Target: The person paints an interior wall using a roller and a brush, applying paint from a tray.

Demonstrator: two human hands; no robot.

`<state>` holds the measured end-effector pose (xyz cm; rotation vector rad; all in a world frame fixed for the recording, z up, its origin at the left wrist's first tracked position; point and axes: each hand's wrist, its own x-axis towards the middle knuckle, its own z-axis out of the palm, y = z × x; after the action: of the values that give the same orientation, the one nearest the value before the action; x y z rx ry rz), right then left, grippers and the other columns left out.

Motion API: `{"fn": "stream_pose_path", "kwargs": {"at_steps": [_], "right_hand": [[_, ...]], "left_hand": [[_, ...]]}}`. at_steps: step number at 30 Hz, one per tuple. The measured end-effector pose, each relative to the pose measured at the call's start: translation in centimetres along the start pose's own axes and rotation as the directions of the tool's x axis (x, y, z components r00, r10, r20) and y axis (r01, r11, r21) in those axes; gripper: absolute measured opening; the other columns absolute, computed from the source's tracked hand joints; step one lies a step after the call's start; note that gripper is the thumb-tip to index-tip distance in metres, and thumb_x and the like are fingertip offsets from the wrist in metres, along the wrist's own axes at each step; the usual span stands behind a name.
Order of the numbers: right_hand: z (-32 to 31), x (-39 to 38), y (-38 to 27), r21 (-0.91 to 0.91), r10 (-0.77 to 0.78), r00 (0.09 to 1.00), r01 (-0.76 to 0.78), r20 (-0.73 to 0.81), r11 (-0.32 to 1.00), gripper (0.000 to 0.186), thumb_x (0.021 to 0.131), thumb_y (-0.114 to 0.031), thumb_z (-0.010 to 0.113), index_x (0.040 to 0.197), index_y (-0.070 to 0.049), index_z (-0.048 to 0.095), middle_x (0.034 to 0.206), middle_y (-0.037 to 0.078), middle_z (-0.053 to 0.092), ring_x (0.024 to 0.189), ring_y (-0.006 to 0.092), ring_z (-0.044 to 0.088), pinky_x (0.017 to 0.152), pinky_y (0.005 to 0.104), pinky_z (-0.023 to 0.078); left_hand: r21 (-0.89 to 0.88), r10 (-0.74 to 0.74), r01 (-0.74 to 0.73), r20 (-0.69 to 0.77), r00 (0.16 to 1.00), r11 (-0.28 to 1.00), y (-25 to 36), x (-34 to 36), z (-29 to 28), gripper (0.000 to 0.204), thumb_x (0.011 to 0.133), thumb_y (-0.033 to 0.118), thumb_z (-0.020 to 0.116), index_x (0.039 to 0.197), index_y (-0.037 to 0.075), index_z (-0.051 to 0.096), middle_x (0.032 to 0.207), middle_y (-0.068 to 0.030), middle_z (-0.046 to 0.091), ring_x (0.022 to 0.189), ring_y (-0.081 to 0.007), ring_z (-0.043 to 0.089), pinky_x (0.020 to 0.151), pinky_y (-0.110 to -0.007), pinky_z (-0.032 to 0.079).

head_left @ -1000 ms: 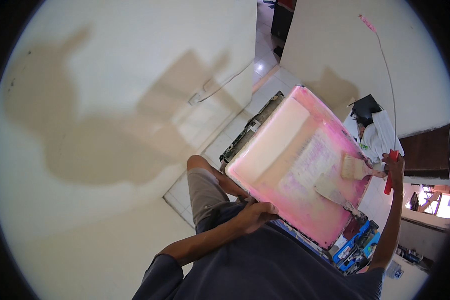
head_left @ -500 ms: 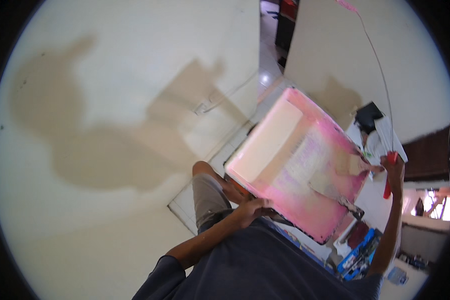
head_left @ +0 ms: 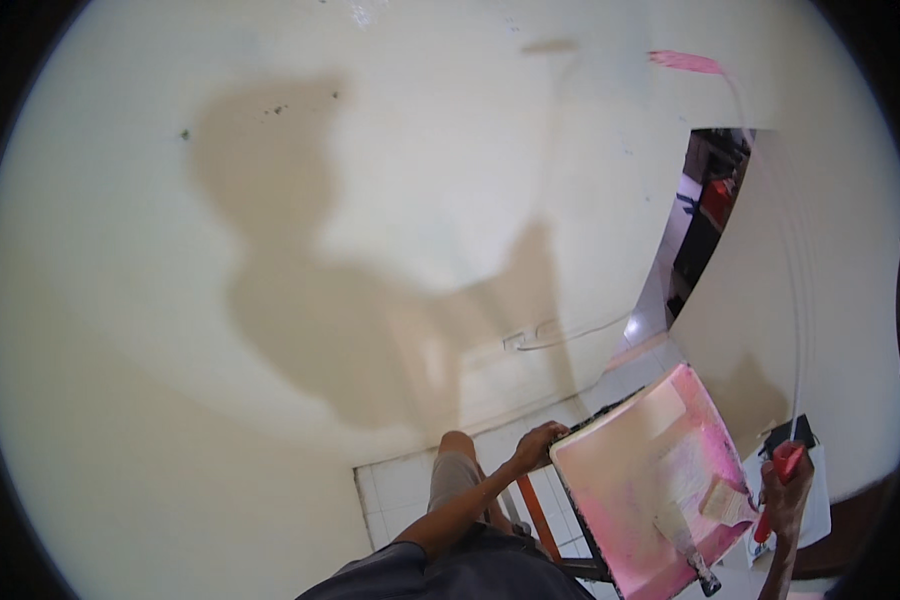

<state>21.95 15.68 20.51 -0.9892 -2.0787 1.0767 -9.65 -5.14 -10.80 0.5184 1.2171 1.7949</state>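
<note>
My left hand (head_left: 542,447) is closed on the left edge of a paint tray (head_left: 610,510). The tray is smeared pink and cream, with pale paint pooled at its far end. My right hand (head_left: 788,497) grips a paint roller by its red handle (head_left: 788,462). A long thin rod runs up from that handle to a pink roller head (head_left: 685,62), which is held up near the upper right of the wall. Inside the tray lie a scraper (head_left: 675,525) with a dark handle and a flat paintbrush (head_left: 725,503) with pale bristles.
The cream wall (head_left: 420,180) bears my shadow and a few dark marks. A socket (head_left: 513,341) with a cable sits low on it. Right of the wall is a doorway (head_left: 695,215). Orange and black frame legs (head_left: 538,515) stand under the tray on white floor tiles (head_left: 395,505).
The view has swung upward, so the tray and both hands sit lower and farther right in it. The roller head, mostly out of view before, now shows fully against the wall.
</note>
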Motion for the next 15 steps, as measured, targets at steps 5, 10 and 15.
{"fn": "stream_pose_path", "kwargs": {"at_steps": [5,10,15], "right_hand": [[4.7,2.0,-5.3,0.294,-0.183,0.939,0.093,0.292,0.951,0.022,0.079,-0.018,0.055,0.093,-0.001,0.052,0.072,0.002,0.050,0.057,0.0077,0.048,0.049,0.0232,0.040],[12.0,2.5,-12.0,0.359,-0.283,0.849,0.120,0.446,0.926,0.016,0.086,-0.009,0.054,0.100,0.000,0.051,0.068,0.000,0.050,0.051,0.0050,0.048,0.045,0.0217,0.041],[20.1,3.5,-17.6,0.411,-0.368,0.817,0.179,0.443,0.894,0.028,0.086,-0.018,0.060,0.101,0.002,0.051,0.065,0.001,0.051,0.050,0.0050,0.047,0.044,0.0222,0.040]], "left_hand": [[-0.165,-0.101,0.122,0.132,0.986,0.979,-2.3,-0.1,-1.1,0.039,0.095,0.030,0.039,0.118,0.002,0.053,0.108,-0.0072,0.059,0.107,-0.0155,0.052,0.091,-0.028,0.041],[0.178,0.126,-0.149,0.134,0.983,0.973,-3.6,0.1,-1.1,0.039,0.094,0.020,0.045,0.128,0.001,0.044,0.121,-0.0093,0.053,0.111,-0.0166,0.049,0.092,-0.030,0.043],[0.480,0.166,-0.236,0.184,0.969,0.845,0.3,-1.1,1.4,0.037,0.094,0.017,0.042,0.127,0.001,0.044,0.121,-0.0130,0.053,0.114,-0.0195,0.049,0.099,-0.031,0.037]]}}
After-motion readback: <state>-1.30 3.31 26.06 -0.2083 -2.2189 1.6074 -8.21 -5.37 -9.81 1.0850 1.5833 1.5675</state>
